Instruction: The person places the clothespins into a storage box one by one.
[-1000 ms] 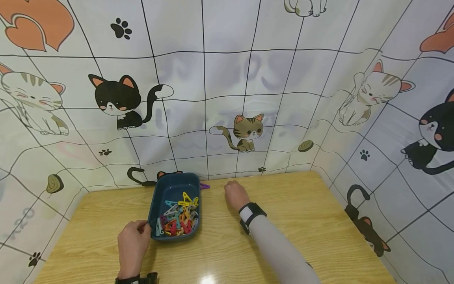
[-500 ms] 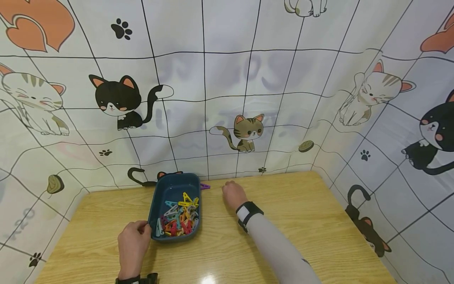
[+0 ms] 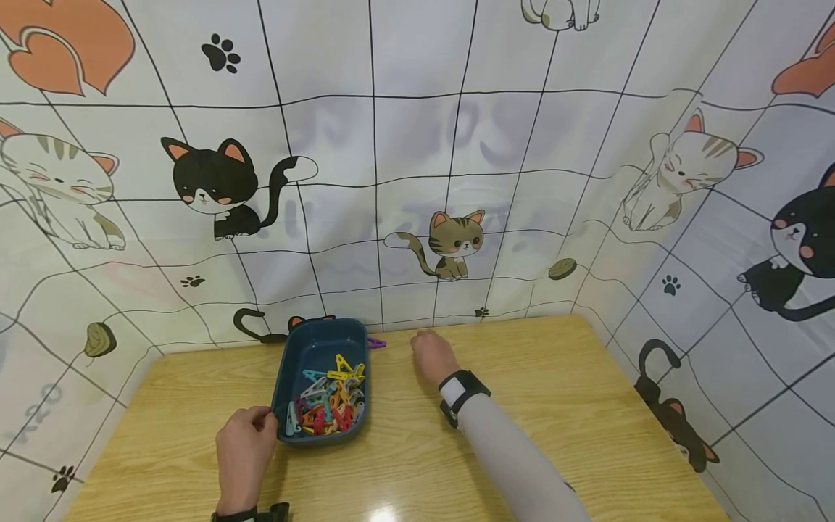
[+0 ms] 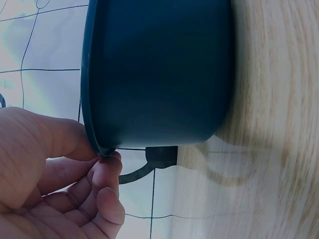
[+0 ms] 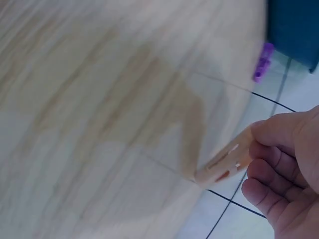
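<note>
A person's left hand pinches the near left corner of a dark blue tub on a wooden table, thumb and curled fingers closed over the rim, as the left wrist view shows plainly. The tub sits left of centre, reaching almost to the table's far edge, and holds a heap of coloured pegs gathered at its near end. Beyond it and to the right, the right hand hovers low over the table near the far edge, its fingers curled around a pale orange peg; that view is blurred, so whether the peg is firmly pinched or only resting against the fingertips is hard to say. One purple peg lies on the table just beside the tub's far right corner, close to the patterned cloth that walls in the table. Judged from this, the work is gathering loose pegs into the tub, and it would go best with the left hand keeping the tub steady on the table while the right carries its peg well over the rim before letting go.
</note>
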`<state>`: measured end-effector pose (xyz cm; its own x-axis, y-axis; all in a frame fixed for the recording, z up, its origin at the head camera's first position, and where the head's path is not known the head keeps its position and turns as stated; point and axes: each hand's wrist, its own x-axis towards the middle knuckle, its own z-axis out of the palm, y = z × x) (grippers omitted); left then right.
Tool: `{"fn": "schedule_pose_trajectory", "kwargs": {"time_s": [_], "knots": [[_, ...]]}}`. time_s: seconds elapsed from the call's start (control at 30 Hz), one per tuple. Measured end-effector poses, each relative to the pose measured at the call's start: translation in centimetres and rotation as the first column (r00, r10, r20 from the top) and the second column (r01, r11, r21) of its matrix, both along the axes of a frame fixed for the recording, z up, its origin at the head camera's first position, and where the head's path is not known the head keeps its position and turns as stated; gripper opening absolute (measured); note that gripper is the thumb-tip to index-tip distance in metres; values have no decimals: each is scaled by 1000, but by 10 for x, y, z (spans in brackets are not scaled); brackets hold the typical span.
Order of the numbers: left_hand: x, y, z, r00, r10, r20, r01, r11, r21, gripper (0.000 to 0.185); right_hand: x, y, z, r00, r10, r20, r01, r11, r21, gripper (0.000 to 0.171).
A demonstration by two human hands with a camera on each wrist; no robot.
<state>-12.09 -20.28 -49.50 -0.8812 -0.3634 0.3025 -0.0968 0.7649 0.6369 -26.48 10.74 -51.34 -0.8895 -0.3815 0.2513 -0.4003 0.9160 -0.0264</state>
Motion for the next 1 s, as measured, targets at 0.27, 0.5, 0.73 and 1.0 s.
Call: {"fn": "schedule_pose_trajectory", "kwargs": {"time_s": [0.27,0.5,0.73,1.0], "knots": [[1,0,0,1000,7,-22,-7,1000,-6,15,2,-1,9,999,7,49,8,956,-293,13],[1,0,1,1000,1,-10,-1,1000,1,16,12,-2,15,990,26,140,42,886,-461,5],[2,1,1,1000,1,-17,-1,1000,-8,16,20,-9,19,983,58,175,57,808,-586,6],[2,0,1,1000,-9,-29,8,1000,-13,16,27,-20,34,985,81,150,42,741,-670,6]]}}
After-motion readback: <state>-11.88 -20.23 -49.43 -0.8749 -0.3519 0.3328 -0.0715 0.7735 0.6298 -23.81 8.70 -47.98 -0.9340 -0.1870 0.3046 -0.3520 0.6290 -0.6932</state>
